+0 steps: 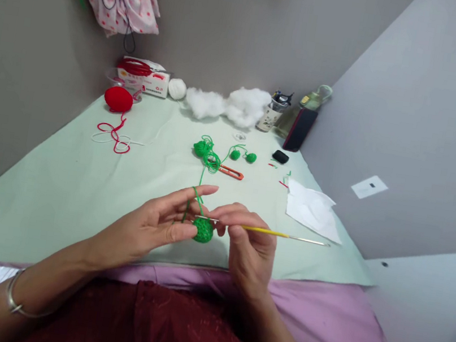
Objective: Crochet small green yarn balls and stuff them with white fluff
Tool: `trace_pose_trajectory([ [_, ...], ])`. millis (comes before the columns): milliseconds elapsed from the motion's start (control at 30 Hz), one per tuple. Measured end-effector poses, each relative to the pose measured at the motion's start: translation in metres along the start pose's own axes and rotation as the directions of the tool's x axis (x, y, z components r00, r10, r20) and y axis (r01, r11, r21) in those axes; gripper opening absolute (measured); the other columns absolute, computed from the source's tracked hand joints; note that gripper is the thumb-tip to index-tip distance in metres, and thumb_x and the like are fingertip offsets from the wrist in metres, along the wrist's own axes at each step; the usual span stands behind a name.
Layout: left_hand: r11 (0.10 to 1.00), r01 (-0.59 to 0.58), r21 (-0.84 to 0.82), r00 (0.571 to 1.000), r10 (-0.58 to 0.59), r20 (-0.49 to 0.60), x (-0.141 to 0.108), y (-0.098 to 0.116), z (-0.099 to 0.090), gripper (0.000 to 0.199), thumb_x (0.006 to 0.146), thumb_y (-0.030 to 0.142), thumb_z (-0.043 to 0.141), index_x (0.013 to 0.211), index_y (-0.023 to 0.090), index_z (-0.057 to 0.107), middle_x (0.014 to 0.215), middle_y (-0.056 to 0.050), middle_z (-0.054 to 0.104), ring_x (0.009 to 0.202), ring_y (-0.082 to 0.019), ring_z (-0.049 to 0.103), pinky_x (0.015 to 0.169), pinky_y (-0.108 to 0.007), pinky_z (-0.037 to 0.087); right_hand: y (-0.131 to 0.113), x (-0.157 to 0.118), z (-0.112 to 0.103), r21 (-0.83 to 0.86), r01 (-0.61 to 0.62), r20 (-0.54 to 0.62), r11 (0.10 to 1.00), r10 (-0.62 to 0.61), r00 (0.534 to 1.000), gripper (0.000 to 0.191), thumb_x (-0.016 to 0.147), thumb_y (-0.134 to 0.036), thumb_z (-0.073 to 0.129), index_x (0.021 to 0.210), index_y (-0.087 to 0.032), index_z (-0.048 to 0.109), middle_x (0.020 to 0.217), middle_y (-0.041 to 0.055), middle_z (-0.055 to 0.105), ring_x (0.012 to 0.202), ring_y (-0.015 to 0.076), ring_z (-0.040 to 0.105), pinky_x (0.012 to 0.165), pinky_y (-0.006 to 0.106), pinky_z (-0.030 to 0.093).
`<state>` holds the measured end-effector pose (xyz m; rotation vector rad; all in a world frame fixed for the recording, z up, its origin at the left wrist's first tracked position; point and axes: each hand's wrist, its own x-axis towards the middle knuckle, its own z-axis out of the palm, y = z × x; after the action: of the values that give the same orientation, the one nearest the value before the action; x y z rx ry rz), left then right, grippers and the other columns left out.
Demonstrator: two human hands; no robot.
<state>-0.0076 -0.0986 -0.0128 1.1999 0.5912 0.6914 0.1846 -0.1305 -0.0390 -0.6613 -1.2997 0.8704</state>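
Observation:
A small round piece of green crochet point(203, 230) is pinched between the thumb and fingers of my left hand point(163, 221). Green yarn point(202, 176) runs from the tangle on the table over my raised left index finger and down to the piece. My right hand point(249, 243) grips a crochet hook point(266, 231) with a yellow middle and metal ends. The hook lies level, its left tip at the top edge of the green piece, its other end pointing right.
Beyond my hands lie a green yarn tangle point(211, 161), an orange cutter point(231, 173) and two small green balls point(250, 157). Red yarn point(118, 99), white stuffing point(246, 107), a pen cup point(271, 114) and a phone point(300, 129) stand farther back. White paper point(312, 206) lies right.

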Motion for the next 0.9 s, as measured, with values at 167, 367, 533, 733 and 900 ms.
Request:
trace_pose_trajectory([
  [167,0.999,0.012,-0.04,0.998,-0.015,-0.06,0.002,-0.004,0.005,0.069,0.081,0.025,0.084,0.144,0.037,0.058,0.098,0.002,0.059,0.104,-0.017,0.065,0.096,-0.029,0.052,0.0,-0.001,0.002,-0.057,0.02,-0.033,0.998,-0.021,0.999,0.014,0.098,-0.03,0.065,0.097,-0.029,0.079,0.093,0.0046,0.079,0.083,0.0193,0.069,0.068,0.033,0.054],
  [367,0.999,0.004,-0.043,0.994,-0.008,-0.107,0.003,-0.011,0.006,0.078,0.077,0.024,0.087,0.146,0.039,0.055,0.103,0.002,0.059,0.106,-0.015,0.063,0.099,-0.028,0.05,-0.002,0.001,-0.004,-0.102,-0.042,0.059,0.994,0.049,0.997,0.015,0.097,-0.034,0.066,0.098,-0.028,0.08,0.097,0.0052,0.079,0.085,0.0191,0.068,0.072,0.034,0.055],
  [533,0.999,-0.026,0.047,0.99,0.032,-0.134,0.003,-0.011,0.006,0.079,0.079,0.025,0.085,0.149,0.037,0.052,0.112,-0.001,0.061,0.105,-0.017,0.061,0.094,-0.031,0.05,0.001,0.001,-0.006,-0.022,-0.071,0.022,0.997,0.072,0.997,0.015,0.098,-0.034,0.065,0.097,-0.027,0.078,0.093,0.0052,0.079,0.078,0.0174,0.066,0.065,0.032,0.051],
  [733,0.986,-0.061,0.154,0.984,0.085,-0.155,0.003,-0.009,0.004,0.075,0.08,0.027,0.084,0.149,0.033,0.054,0.104,-0.001,0.063,0.1,-0.017,0.058,0.097,-0.034,0.047,0.005,0.002,-0.008,0.089,-0.111,0.042,0.99,0.108,0.993,0.017,0.101,-0.035,0.06,0.096,-0.024,0.072,0.088,0.0038,0.077,0.071,0.0153,0.063,0.065,0.031,0.052],
  [900,0.979,-0.065,0.195,0.982,0.098,-0.164,0.003,-0.009,0.003,0.075,0.079,0.028,0.084,0.148,0.031,0.054,0.101,-0.001,0.064,0.098,-0.018,0.057,0.1,-0.037,0.045,0.0,0.004,-0.012,0.074,-0.085,0.105,0.994,0.077,0.992,0.016,0.102,-0.031,0.057,0.098,-0.025,0.071,0.09,0.0033,0.078,0.073,0.0155,0.065,0.067,0.031,0.054],
])
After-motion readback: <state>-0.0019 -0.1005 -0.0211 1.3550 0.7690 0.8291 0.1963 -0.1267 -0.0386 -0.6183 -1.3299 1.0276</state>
